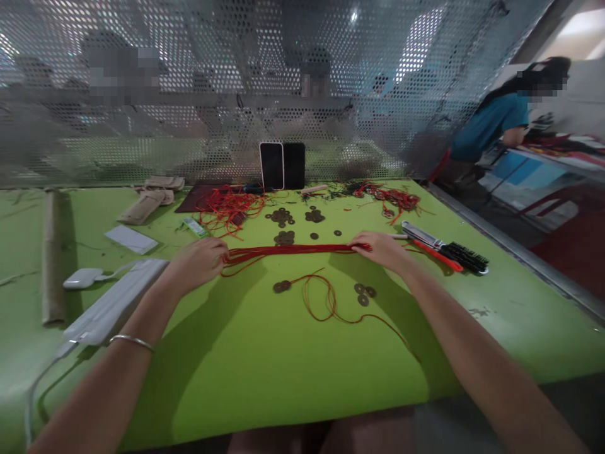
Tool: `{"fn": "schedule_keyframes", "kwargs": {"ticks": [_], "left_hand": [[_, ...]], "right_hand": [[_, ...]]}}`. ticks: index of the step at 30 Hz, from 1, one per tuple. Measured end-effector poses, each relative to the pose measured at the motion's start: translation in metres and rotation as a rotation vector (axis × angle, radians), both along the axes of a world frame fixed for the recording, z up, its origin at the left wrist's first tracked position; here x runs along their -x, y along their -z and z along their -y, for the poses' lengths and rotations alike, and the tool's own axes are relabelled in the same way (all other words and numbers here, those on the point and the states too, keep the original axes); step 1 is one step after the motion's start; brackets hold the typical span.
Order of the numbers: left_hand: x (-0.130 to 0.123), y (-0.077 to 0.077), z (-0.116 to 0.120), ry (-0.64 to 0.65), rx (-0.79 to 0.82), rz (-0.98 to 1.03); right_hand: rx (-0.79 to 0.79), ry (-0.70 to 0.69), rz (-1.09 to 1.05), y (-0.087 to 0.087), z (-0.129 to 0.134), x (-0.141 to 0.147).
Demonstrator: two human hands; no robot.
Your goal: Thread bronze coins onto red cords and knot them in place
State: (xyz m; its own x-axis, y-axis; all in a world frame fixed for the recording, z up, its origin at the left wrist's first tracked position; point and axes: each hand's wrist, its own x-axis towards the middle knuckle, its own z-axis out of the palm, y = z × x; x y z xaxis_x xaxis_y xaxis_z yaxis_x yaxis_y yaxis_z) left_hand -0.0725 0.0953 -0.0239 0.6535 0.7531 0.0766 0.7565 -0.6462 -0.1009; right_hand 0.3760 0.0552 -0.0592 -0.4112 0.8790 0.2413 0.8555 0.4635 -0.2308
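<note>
A bundle of red cords (293, 250) runs stretched between my two hands, just above the green table. My left hand (202, 261) is closed around its left end, where some strands hang loose. The fingers of my right hand (375, 248) pinch the other end. Nearer to me lies a single thin red cord (331, 302), looped, with a couple of round coins (282, 286) at its left tip. More coins with centre holes (363, 294) form a small group below my right hand. Several piles of coins (282, 216) sit beyond the bundle.
Tangled red cord (231, 205) and knotted red pieces (392, 197) lie farther back. Two phones (271, 166) lean against the perforated metal screen. A white power strip (116, 302) is at left; a black brush (466, 257) and an orange-handled tool (437, 255) at right. A person (501, 113) bends over another table.
</note>
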Motion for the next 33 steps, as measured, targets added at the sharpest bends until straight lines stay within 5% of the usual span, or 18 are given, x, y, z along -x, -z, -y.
{"fn": "schedule_keyframes", "kwargs": {"ticks": [17, 33], "left_hand": [[0.004, 0.01, -0.01, -0.008, 0.054, 0.038], [0.009, 0.004, -0.009, 0.037, 0.003, -0.044]], "right_hand": [[0.013, -0.001, -0.001, -0.002, 0.002, 0.001], [0.026, 0.005, 0.001, -0.002, 0.001, 0.001]]}}
